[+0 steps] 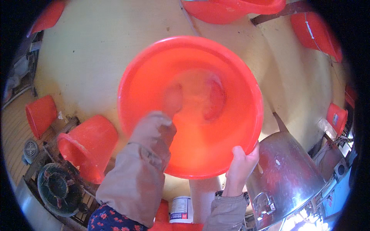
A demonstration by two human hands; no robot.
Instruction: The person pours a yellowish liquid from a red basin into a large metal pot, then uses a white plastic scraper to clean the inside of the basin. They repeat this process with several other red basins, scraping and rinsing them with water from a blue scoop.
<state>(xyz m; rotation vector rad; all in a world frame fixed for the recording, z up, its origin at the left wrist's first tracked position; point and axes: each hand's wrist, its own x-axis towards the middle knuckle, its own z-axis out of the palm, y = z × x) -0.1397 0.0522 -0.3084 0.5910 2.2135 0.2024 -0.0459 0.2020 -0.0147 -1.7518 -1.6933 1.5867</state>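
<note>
I hold a large red plastic basin (pixel 146 77) tilted up toward me over a pale yellow surface (pixel 84 50). My right hand (pixel 241 165) grips its lower right rim, thumb on the inside. My left hand (pixel 173 101) reaches into the basin from the lower left, sleeve down to the wrist. It is blurred against the basin's bottom, so its fingers cannot be made out. A darker red smear (pixel 216 98) shows beside it on the basin's bottom.
Two red buckets (pixel 40 114) (pixel 89 146) lie tipped at the left. Another red basin (pixel 231 9) sits at the top, more red tubs (pixel 317 32) (pixel 336 117) at the right. A shiny metal pot (pixel 287 173) stands lower right, a white can (pixel 181 210) below, a round dark fan-like part (pixel 58 188) lower left.
</note>
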